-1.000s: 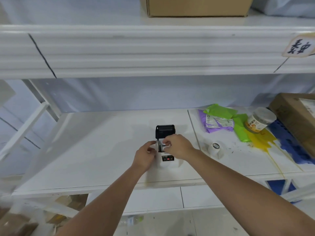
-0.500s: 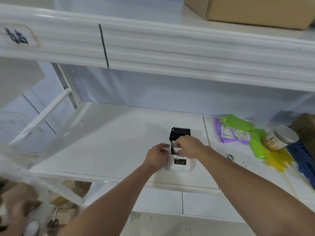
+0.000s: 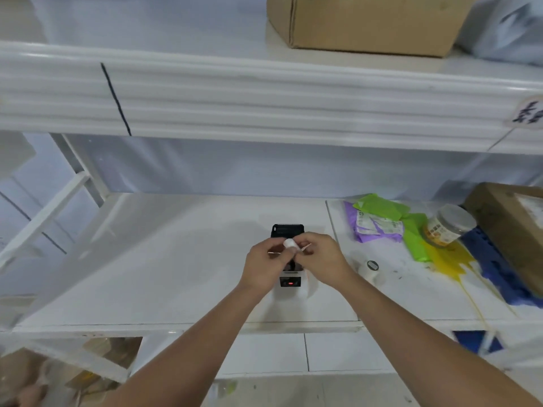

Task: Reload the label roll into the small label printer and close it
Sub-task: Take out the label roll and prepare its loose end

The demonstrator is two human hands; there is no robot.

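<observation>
A small white label printer [image 3: 291,284] stands on the white shelf [image 3: 164,259], its black lid [image 3: 287,230] tipped open toward the back and a red light on its front panel. Just above the printer both hands meet. My left hand [image 3: 266,267] and my right hand [image 3: 318,259] pinch a small white roll [image 3: 289,243] between their fingertips, with a thin strip sticking out on each side. A second white label roll [image 3: 370,267] lies on the shelf to the right of the printer.
Right of the printer lie purple and green bags [image 3: 379,224], a lidded jar [image 3: 448,226], yellow and blue sheets [image 3: 458,259] and a cardboard box [image 3: 511,227]. The upper shelf beam [image 3: 264,101] hangs low overhead, with another box [image 3: 370,22] on top.
Both hands have lifted from the printer's open bay and now hold the small white roll above it. The camera view has swung back to the right.
</observation>
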